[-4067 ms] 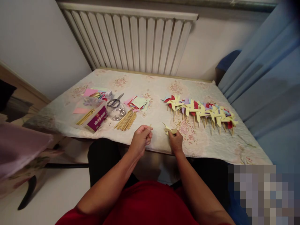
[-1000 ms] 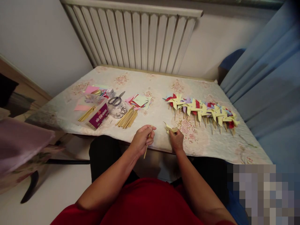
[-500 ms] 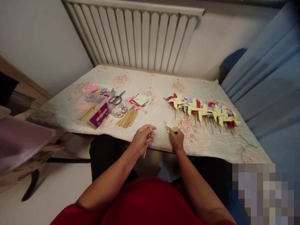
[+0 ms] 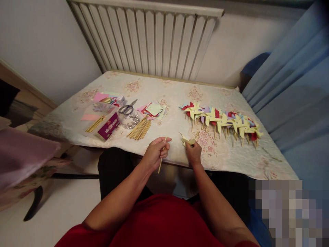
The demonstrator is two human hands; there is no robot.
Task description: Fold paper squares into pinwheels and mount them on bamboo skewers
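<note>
Left hand [image 4: 157, 151]: curled round a slim tan wooden stick [image 4: 160, 166], by the tabletop's near edge [image 4: 177, 160].
Right hand [image 4: 193, 153]: pinching bent pale-yellow paper [image 4: 190, 141]; lightness should spare its folds.

The person wears a red shirt [image 4: 159, 223]. It is deep red all over the part that shows, and it looks round and full at the front. The left sleeve [image 4: 77, 236] is red too and short, with its edge close to the elbow. A bit of the right sleeve [image 4: 244, 244] peeks in at the bottom. The pants [image 4: 113, 168] are black and look smooth. The left hand [image 4: 156, 151] and right hand [image 4: 193, 153] are bare.
</note>
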